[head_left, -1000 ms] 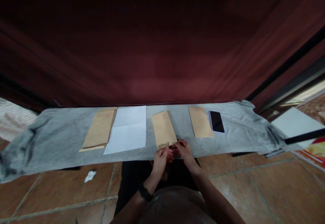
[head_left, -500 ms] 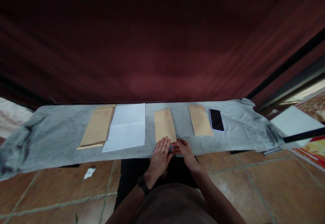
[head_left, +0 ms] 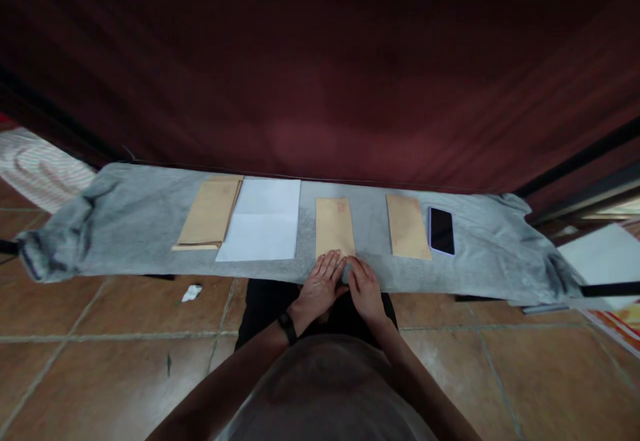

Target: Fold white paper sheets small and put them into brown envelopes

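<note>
A brown paper envelope (head_left: 334, 225) lies flat in front of me on the grey cloth. My left hand (head_left: 322, 282) rests on its near end, fingers stretched out and lying flat. Beside it my right hand (head_left: 365, 286) touches the envelope's near right corner, its fingers extended and slightly bent. The near edge of the envelope is hidden under my hands. Left of it lie creased white sheets of paper (head_left: 263, 227), partly against a stack of brown envelopes (head_left: 209, 214). To the right is another single brown envelope (head_left: 409, 227).
A phone (head_left: 441, 231) with a pale purple edge lies right of the single envelope. The grey cloth (head_left: 135, 227) covers a narrow bench before a dark red curtain (head_left: 320, 94). A crumpled white tissue (head_left: 192, 292) is on the tiled floor.
The camera view has tilted and shifted. My right hand has turned from the envelope's near edge to lie palm down over its corner. My left hand stays on the envelope's near end.
</note>
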A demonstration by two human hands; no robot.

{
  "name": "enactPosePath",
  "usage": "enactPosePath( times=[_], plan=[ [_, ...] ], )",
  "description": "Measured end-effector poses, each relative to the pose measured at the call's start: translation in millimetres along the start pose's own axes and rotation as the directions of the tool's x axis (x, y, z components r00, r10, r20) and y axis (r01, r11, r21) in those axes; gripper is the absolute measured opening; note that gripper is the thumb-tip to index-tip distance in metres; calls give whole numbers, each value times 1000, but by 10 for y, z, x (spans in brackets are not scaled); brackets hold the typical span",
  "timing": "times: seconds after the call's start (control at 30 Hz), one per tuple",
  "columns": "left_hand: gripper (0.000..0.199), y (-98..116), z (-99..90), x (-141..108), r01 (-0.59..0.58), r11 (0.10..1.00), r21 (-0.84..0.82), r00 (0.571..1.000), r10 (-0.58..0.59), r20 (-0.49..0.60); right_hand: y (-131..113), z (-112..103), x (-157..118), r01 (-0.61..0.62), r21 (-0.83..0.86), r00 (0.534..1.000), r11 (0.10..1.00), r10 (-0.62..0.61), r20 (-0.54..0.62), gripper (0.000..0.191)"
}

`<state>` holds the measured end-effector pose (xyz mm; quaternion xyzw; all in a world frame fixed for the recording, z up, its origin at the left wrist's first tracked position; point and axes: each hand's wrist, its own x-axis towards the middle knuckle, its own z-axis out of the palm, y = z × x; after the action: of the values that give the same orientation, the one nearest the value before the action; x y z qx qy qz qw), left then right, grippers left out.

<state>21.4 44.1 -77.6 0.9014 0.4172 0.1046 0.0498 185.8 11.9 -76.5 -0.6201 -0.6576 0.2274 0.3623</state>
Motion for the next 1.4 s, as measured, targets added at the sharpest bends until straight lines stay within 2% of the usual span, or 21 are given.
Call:
enactPosePath(
  times=[0.1,0.27,0.6,0.87,1.0,1.2,1.4],
  plan=[
    [70,-8,37,-7,-8,1000,-5,1000,9,27,-14,51,-43,168,-250,982,954,-140,125,49],
    [72,-22,53,-15,-43,999,4,997,42,67,36,100,-118,243,-403,968,882,-190,166,55],
    [84,-123,-40,-95,-58,998,-35,993,61,98,87,97,-143,234,-444,972,865,-194,135,57],
    [83,-260,-118,-238,-16,1000,-11,999,16,28,121,116,-181,246,-529,966,812,-251,63,58],
    [80,-350,-106,-288,-8,1000,15,1000,8,1,113,102,-177,219,-571,970,791,-241,39,56],
    [81,-366,-52,-300,-14,999,35,999,15,-31,34,125,-111,187,-555,981,810,-187,57,56],
    [77,-382,-13,-290,-7,1000,28,998,9,-61,-32,229,-26,277,-478,961,834,-235,147,55]
  ],
)
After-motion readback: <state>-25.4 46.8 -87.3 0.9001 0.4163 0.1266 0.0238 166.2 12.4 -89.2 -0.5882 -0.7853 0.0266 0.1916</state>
